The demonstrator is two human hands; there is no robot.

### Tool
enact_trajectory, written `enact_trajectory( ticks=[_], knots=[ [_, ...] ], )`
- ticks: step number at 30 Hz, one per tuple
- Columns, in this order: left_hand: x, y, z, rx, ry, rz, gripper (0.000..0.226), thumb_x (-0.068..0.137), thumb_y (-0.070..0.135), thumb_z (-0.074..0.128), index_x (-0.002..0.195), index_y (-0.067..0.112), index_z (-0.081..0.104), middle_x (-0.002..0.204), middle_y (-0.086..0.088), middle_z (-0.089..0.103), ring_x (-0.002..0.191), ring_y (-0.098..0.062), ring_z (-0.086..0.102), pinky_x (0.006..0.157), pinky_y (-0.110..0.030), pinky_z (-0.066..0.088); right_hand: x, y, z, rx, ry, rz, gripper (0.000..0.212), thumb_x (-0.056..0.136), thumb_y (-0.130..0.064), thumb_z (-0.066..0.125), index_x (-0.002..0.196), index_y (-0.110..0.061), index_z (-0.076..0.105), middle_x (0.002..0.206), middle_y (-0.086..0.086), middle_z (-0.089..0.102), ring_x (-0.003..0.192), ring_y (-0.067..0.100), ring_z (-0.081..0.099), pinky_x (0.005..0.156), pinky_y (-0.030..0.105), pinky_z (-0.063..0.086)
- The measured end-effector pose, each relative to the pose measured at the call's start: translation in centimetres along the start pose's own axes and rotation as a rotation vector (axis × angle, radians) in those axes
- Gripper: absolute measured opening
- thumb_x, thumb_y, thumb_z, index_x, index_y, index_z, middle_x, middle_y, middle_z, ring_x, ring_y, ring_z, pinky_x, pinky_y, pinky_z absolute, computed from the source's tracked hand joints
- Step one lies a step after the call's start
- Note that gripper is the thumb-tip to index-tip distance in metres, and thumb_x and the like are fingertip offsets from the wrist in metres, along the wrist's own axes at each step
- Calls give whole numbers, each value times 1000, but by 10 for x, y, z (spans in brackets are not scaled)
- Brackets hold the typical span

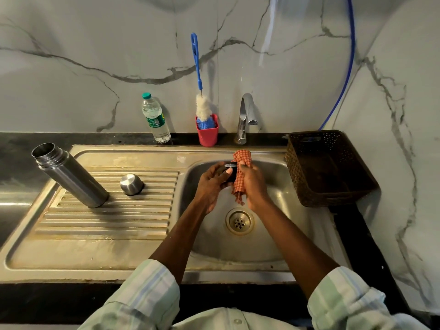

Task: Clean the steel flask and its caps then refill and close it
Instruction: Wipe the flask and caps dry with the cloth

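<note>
The steel flask (71,175) stands open on the ribbed drainboard at the left. Its steel outer cap (131,184) rests mouth-down a little to the right of it. Over the sink basin (281,184), my left hand (210,186) grips the black inner cap (230,172). My right hand (253,184) holds an orange checked cloth (240,179) pressed against that cap. Part of the cap is hidden by fingers and cloth.
A plastic water bottle (156,119), a red cup (207,132) with a blue-handled bottle brush (202,108), and the tap (246,117) line the back edge. A brown basket (326,167) sits right of the basin. The drain (239,221) lies below my hands.
</note>
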State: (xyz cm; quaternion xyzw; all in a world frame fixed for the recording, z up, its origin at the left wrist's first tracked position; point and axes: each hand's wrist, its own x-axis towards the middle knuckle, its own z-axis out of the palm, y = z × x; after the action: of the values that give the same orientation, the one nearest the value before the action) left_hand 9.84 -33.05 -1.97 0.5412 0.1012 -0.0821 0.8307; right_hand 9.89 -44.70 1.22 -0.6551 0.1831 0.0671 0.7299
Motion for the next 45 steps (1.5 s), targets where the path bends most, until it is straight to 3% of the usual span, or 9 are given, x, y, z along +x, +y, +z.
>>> enact_trajectory(
  ticks=[7,14,22,25,29,32,36,41,45],
  knots=[
    [0,0,3,129,-25,-31,22,103,20,51,116,12,66,110,-11,72,102,-22,69,87,-33,57,-22,27,8,-215,90,-265,24,103,-28,46,115,-16,62,90,-1,66,71,6,61,50,10,44],
    [-4,-8,-11,110,-89,-19,39,89,2,66,127,2,59,115,-13,72,108,-27,68,94,-40,55,11,4,-5,119,-37,160,27,96,-23,51,117,-10,64,108,14,70,100,32,67,93,54,52],
    [-6,-15,-17,324,-19,74,32,91,10,67,123,12,66,111,-4,74,102,-17,68,90,-35,53,-6,16,2,49,4,40,22,98,-19,50,111,-9,65,89,8,69,79,21,66,71,37,53],
    [-15,-15,-20,310,-36,111,31,91,10,67,121,15,68,108,-4,75,97,-13,69,80,-26,53,11,12,-6,335,-116,309,36,98,-20,44,127,-2,56,116,21,65,105,34,63,91,49,51],
    [-19,-17,-21,324,70,245,39,84,32,77,122,29,67,118,-7,71,112,-25,67,92,-45,57,9,10,-5,548,-260,504,42,100,-20,36,134,1,49,133,27,54,126,39,50,110,57,33],
    [-12,-20,-27,599,209,364,52,77,56,78,124,37,64,127,3,63,122,-19,58,102,-47,49,3,11,3,670,-294,519,41,93,-11,40,131,2,52,124,27,58,111,35,55,110,51,37],
    [-21,-13,-35,797,304,530,52,84,27,79,131,15,62,127,3,56,121,-10,46,106,-34,40,-5,17,7,676,-327,515,35,99,-16,36,122,2,55,114,27,63,83,36,68,77,55,56],
    [-39,-20,-50,815,344,485,54,86,28,77,136,17,59,129,-5,61,116,-13,56,95,-16,47,-21,34,11,619,-392,518,43,101,-18,30,137,-3,48,133,25,56,118,39,56,107,62,32],
    [-59,-25,-67,747,460,443,52,87,35,75,134,19,61,120,-2,61,108,-14,61,91,-32,55,-35,43,15,628,-372,523,43,100,-19,35,139,-4,48,137,27,52,119,42,55,93,60,43]
  ],
)
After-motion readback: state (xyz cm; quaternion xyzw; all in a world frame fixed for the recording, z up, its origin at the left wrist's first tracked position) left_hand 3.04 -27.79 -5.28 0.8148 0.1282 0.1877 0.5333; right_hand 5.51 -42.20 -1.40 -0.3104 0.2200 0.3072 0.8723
